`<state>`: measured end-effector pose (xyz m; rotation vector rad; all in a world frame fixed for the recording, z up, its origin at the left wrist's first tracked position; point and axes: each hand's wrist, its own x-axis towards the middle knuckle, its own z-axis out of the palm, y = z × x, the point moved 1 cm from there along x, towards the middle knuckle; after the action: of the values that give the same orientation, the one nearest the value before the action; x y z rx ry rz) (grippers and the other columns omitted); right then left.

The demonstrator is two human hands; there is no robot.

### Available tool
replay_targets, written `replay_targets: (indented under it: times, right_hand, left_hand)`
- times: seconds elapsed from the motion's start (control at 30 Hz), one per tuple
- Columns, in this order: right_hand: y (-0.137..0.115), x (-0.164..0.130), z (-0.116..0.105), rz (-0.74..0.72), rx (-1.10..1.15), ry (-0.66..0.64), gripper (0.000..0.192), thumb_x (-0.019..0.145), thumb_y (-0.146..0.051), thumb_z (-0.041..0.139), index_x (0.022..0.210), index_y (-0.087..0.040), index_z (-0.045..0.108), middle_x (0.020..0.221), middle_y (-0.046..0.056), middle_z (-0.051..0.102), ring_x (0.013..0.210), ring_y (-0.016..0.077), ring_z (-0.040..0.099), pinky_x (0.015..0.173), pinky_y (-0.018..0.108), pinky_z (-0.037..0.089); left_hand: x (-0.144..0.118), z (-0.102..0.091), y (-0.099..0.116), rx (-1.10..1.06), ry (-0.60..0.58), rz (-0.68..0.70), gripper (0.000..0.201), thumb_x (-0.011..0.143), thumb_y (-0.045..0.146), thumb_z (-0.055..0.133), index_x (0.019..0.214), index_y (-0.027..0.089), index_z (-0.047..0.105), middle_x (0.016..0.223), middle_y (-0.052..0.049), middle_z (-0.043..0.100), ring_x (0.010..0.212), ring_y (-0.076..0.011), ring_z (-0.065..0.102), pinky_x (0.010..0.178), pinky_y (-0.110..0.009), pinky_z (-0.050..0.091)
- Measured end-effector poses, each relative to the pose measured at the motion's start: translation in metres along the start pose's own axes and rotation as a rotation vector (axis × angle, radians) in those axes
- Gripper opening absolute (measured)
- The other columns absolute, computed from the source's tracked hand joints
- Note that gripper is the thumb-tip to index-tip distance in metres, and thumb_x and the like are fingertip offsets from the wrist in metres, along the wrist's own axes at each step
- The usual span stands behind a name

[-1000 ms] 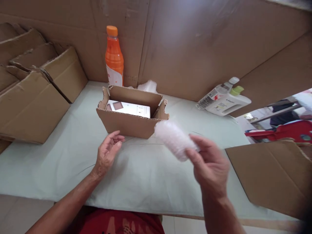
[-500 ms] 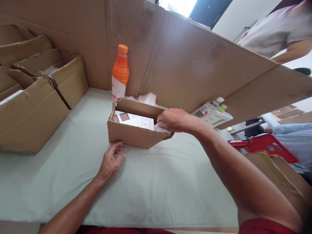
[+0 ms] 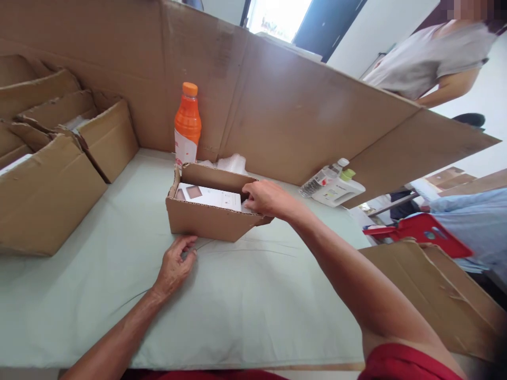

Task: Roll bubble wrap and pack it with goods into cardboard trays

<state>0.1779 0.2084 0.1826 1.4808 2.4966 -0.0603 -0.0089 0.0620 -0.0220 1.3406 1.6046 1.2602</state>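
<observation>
Two hands of mine are at work around a small open box of brown corrugated cardboard (image 3: 206, 221) standing on the pale green cloth-covered table (image 3: 257, 295). My right hand (image 3: 265, 199) reaches over the box's right end with the fingers dipped inside, at the right edge of a flat white carton with a brown square printed on it (image 3: 208, 196) that lies in the box. I cannot tell whether those fingers are pinching anything, since their tips are hidden below the rim; only a sliver of something white shows under them. My left hand (image 3: 174, 264) rests on the cloth just in front of the box's near wall, fingers loosely curled and grasping nothing, close to the cardboard but not clearly touching it.

Just behind the box a wad of clear bubble wrap (image 3: 229, 162) lies on the table, and beside that an orange plastic drink bottle with an orange cap (image 3: 187, 126) stands upright against a tall sheet of brown cardboard (image 3: 285, 105) that walls the back of the table. To the right along that wall lie a clear plastic bottle (image 3: 322, 178) and a white bottle with a green cap (image 3: 336, 190), both on their sides, touching each other. On my left, several larger open brown cardboard boxes (image 3: 51, 190) are lined up. A flat piece of brown cardboard (image 3: 431, 295) lies at the right edge of the table, with a red plastic chair (image 3: 420, 232) beyond it. Another person in a grey shirt (image 3: 428, 58) stands behind the wall.
</observation>
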Motion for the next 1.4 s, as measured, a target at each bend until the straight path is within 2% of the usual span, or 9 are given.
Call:
replay_targets:
  times: [0.13,0.27,0.37,0.5,0.67,0.87,1.07,1.23,1.4]
  right_hand:
    - [-0.001,-0.006,0.001,0.005,0.073,0.056,0.014,0.078,-0.009,0.057,0.073,-0.018,0.067,0.074,0.005,0.070,0.064,0.0155,0.056,0.055,0.028,0.029]
    - [0.028,-0.052,0.009,0.068,0.336,0.456,0.019,0.089,-0.021,0.055,0.097,-0.021,0.073,0.089,0.003,0.075,0.070,0.0150,0.061,0.066,0.028,0.041]
    - [0.050,-0.088,0.046,0.113,0.560,0.584,0.024,0.092,-0.032,0.056,0.104,-0.020,0.072,0.091,0.005,0.076,0.069,0.0159,0.064,0.067,0.030,0.048]
    - [0.041,-0.088,0.115,0.064,0.806,0.418,0.040,0.085,-0.034,0.064,0.122,-0.020,0.064,0.109,0.010,0.075,0.084,0.0197,0.070,0.064,0.029,0.053]
    - [0.011,-0.056,0.149,0.131,0.838,0.394,0.028,0.086,-0.036,0.061,0.106,-0.017,0.063,0.100,0.009,0.075,0.069,0.0176,0.065,0.065,0.032,0.053]
    - [0.024,-0.101,0.159,0.243,0.803,0.585,0.021,0.089,-0.040,0.056,0.080,-0.021,0.058,0.072,0.005,0.068,0.060,0.0190,0.062,0.052,0.030,0.049]
    - [-0.056,-0.103,0.177,-0.033,0.893,0.655,0.022,0.093,-0.030,0.057,0.112,-0.021,0.061,0.099,0.011,0.072,0.070,0.0201,0.068,0.050,0.030,0.056]
    - [-0.124,-0.081,0.180,-0.551,0.772,0.581,0.059,0.091,-0.020,0.058,0.148,-0.022,0.044,0.135,0.015,0.064,0.122,0.0277,0.063,0.098,0.045,0.059]
    - [-0.098,-0.039,0.196,-0.336,0.736,0.623,0.049,0.095,-0.027,0.058,0.143,-0.024,0.050,0.131,0.014,0.067,0.120,0.0275,0.064,0.101,0.048,0.055]
  left_hand:
    - [-0.002,0.000,0.002,0.040,-0.006,0.047,0.030,0.079,0.030,0.058,0.103,0.019,0.071,0.099,-0.008,0.070,0.086,-0.0209,0.066,0.059,-0.027,0.051]
    - [-0.010,-0.021,0.010,0.106,0.115,0.061,0.028,0.084,0.033,0.058,0.107,0.020,0.069,0.107,-0.008,0.069,0.086,-0.0204,0.066,0.057,-0.027,0.049]
    - [-0.010,-0.047,0.012,0.118,0.261,0.070,0.036,0.086,0.035,0.062,0.119,0.020,0.065,0.113,-0.008,0.068,0.092,-0.0208,0.066,0.079,-0.034,0.055]
    - [0.013,-0.063,0.011,0.042,0.234,0.035,0.061,0.079,0.035,0.069,0.137,0.023,0.054,0.136,-0.011,0.059,0.113,-0.0259,0.064,0.096,-0.041,0.055]
    - [0.045,-0.033,0.029,-0.045,0.178,-0.002,0.060,0.072,0.037,0.067,0.127,0.016,0.057,0.117,-0.011,0.066,0.107,-0.0275,0.065,0.096,-0.045,0.055]
    - [-0.006,-0.004,0.046,-0.051,0.036,-0.015,0.052,0.079,0.033,0.063,0.129,0.019,0.056,0.123,-0.010,0.067,0.109,-0.0255,0.065,0.097,-0.041,0.053]
    - [0.015,-0.073,0.024,-0.032,0.259,-0.064,0.047,0.078,0.036,0.066,0.122,0.018,0.061,0.112,-0.009,0.070,0.103,-0.0250,0.066,0.097,-0.041,0.051]
    - [0.072,-0.130,0.000,-0.186,0.588,-0.148,0.082,0.063,0.036,0.081,0.137,0.018,0.050,0.130,-0.013,0.062,0.118,-0.0280,0.060,0.101,-0.041,0.048]
    - [0.064,-0.123,-0.022,-0.333,0.519,-0.178,0.074,0.067,0.043,0.077,0.132,0.016,0.055,0.100,-0.006,0.070,0.095,-0.0236,0.067,0.084,-0.036,0.054]
